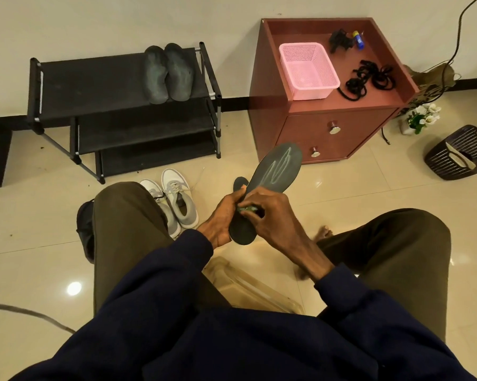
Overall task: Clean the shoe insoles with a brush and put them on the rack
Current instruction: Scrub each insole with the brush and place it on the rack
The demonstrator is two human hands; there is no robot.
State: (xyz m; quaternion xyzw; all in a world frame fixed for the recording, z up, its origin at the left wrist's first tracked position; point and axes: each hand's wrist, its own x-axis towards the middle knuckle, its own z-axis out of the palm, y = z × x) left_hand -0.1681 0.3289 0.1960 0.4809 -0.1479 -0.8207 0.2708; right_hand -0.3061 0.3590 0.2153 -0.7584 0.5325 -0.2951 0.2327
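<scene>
My left hand [223, 215] grips a dark grey insole [273, 177] by its left edge, toe end pointing up and away. Pale curved marks show on its upper part. My right hand [267, 213] holds a small green brush [247, 209] against the insole's lower half; the brush is mostly hidden under my fingers. A second dark insole [240, 184] peeks out behind my left thumb. Two dark insoles [168, 72] lie side by side on the top shelf of the black shoe rack [94, 81] against the wall.
A pair of grey and white sneakers [174, 202] stands on the tiled floor by my left knee. A brown cabinet [328, 127] holds a pink basket [308, 70] and black laces [369, 78]. A dark basket [460, 152] sits at right. A clear tub [248, 284] lies between my legs.
</scene>
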